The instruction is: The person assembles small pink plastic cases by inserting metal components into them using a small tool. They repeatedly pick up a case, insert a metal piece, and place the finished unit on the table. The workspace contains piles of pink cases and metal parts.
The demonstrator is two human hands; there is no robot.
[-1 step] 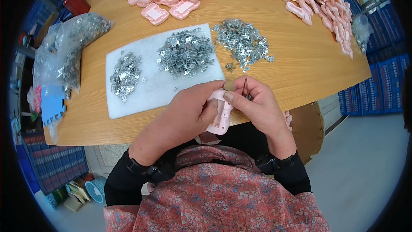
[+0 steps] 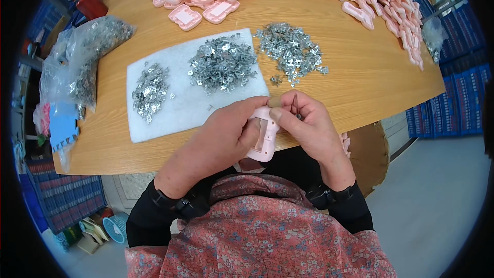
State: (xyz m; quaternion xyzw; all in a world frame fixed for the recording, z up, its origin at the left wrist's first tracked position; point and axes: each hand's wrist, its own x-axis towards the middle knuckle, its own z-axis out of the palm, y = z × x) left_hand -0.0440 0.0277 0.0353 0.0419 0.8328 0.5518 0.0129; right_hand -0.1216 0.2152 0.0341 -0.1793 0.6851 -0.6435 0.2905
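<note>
My left hand [image 2: 218, 128] is closed round a pale pink plastic casing [image 2: 266, 141] with a rectangular opening and small holes, held at the table's near edge. Its thumb lies in the opening. A tan cover [image 2: 275, 102] wraps a fingertip at the casing's top end. My right hand [image 2: 307, 123] is closed there too, its thumb against the casing's upper corner. Between its fingers shows part of a thin, dark pointed tool [image 2: 295, 108], mostly hidden. Whether a small metal part is at the fingertips, I cannot tell.
A white foam sheet [image 2: 177, 100] carries two heaps of small metal clips [image 2: 222, 64]; another heap [image 2: 290, 51] lies on the wooden table [image 2: 360, 82]. Pink casings [image 2: 221, 10] pile along the far edge. Clip-filled plastic bags [image 2: 82, 67] and a red canister [image 2: 90, 2] stand left.
My right fingers and thumb have shifted slightly. The pointed tool, which stood up in plain sight between them, is now largely covered. The casing has barely moved.
</note>
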